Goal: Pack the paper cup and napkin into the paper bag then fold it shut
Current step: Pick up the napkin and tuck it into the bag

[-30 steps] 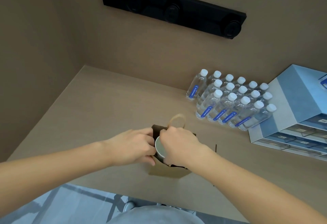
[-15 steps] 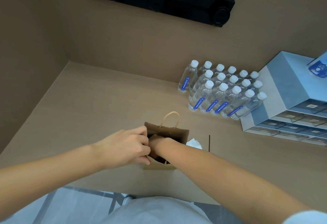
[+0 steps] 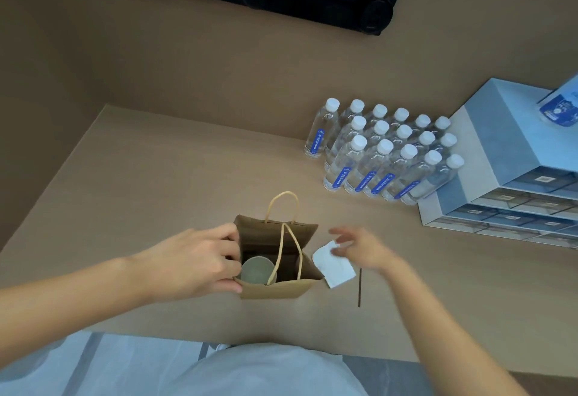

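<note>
A brown paper bag [image 3: 275,289] with twine handles stands open near the table's front edge. The paper cup [image 3: 256,270] sits upright inside it, at the left. My left hand [image 3: 200,261] grips the bag's left rim. A white napkin [image 3: 333,267] lies on the table just right of the bag. My right hand [image 3: 364,247] hovers over the napkin's far corner, blurred, fingers spread and empty.
A block of several water bottles [image 3: 381,151] stands at the back right. A blue and white drawer box [image 3: 506,176] sits at the right edge. A thin dark stick [image 3: 359,287] lies right of the napkin. Walls close the back and left.
My right hand put the cup down into the bag, came out empty and moved right over the napkin. My left hand kept its hold on the bag's rim.
</note>
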`<state>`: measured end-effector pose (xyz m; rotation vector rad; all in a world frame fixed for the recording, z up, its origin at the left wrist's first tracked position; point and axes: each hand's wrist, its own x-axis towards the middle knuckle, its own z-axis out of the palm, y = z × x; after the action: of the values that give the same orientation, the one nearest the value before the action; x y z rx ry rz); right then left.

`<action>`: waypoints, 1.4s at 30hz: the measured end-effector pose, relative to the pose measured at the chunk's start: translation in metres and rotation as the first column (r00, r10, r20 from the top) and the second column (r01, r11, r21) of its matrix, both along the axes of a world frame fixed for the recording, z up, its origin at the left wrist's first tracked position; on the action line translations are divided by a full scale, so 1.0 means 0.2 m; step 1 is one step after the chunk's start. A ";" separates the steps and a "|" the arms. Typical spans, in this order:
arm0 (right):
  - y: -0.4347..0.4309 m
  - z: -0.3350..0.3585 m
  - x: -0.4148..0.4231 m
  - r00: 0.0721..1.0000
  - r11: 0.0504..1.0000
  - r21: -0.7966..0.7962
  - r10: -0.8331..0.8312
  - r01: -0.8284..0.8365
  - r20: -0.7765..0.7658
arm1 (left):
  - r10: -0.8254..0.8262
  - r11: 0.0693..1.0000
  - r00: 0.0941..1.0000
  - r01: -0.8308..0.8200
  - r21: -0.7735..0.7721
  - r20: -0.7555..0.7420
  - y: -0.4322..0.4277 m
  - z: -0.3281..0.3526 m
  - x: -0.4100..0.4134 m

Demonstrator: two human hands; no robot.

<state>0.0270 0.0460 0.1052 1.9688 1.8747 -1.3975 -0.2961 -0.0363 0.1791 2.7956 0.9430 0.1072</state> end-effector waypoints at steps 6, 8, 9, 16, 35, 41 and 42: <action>-0.17 -0.60 0.02 0.941 0.984 0.179 -0.053 -0.009 0.334 | 0.022 1.000 0.998 -0.023 -0.014 -0.064 -0.01 -0.01 0.02; -0.20 -0.64 0.03 0.967 0.970 0.230 -0.135 0.085 0.214 | 0.041 0.999 0.996 -0.041 -0.002 -0.081 -0.01 -0.02 0.03; -0.21 -0.63 0.04 0.977 0.967 0.232 -0.144 0.105 0.158 | 0.064 0.998 0.995 -0.064 0.000 -0.077 -0.02 -0.03 0.04; -0.15 -0.28 0.10 0.709 0.783 0.047 -0.535 0.620 -0.459 | 0.297 0.950 0.948 -0.280 -0.140 0.116 -0.10 -0.05 0.17; -0.18 0.49 -0.43 0.816 0.734 0.440 0.577 -0.517 -0.004 | -0.062 0.975 0.944 -0.012 0.221 0.323 -0.14 -0.12 0.21; -0.17 0.51 -0.67 0.729 0.657 0.329 0.550 -0.679 0.407 | -0.032 0.972 0.967 -0.029 0.234 0.254 -0.14 -0.11 0.21; -0.18 0.54 -0.69 0.702 0.634 0.312 0.577 -0.707 0.417 | -0.019 0.973 0.967 -0.041 0.228 0.254 -0.14 -0.10 0.20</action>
<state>-0.1115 0.0108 0.2122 1.2379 2.5387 -0.4637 -0.2557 -0.0646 0.1581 2.8869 0.9348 0.6010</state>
